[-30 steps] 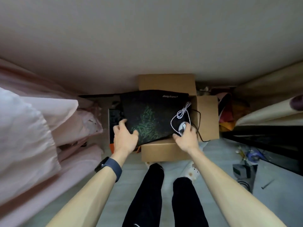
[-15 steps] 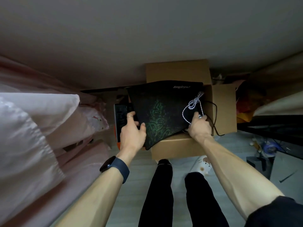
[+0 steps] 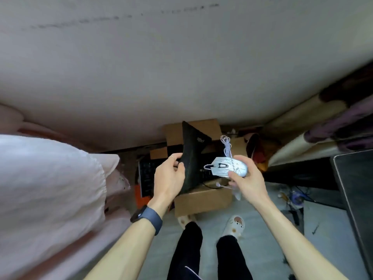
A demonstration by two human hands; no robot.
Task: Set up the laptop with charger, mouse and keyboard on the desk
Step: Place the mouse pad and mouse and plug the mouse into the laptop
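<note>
My right hand [image 3: 247, 179] grips a white wired mouse [image 3: 228, 168], lifted clear of the open cardboard box [image 3: 201, 199]. The mouse's bundled white cable [image 3: 226, 146] sticks up behind it. My left hand [image 3: 168, 178] pinches the edge of a black mouse pad [image 3: 191, 158], which stands almost on edge over the box. A black keyboard [image 3: 146, 174] lies partly hidden to the left of the box, behind my left hand. No laptop or charger can be made out with certainty.
Pale pink bedding [image 3: 50, 188] fills the left side. A dark desk edge [image 3: 353, 188] runs down the right, with small clutter and cables [image 3: 294, 199] on the floor below it. My legs and white slippers [image 3: 234, 223] stand on the grey floor in front of the box.
My right hand lifted the mouse off the pad and out of the box. My left hand tilted the mouse pad from lying flat to nearly upright. The camera moved closer.
</note>
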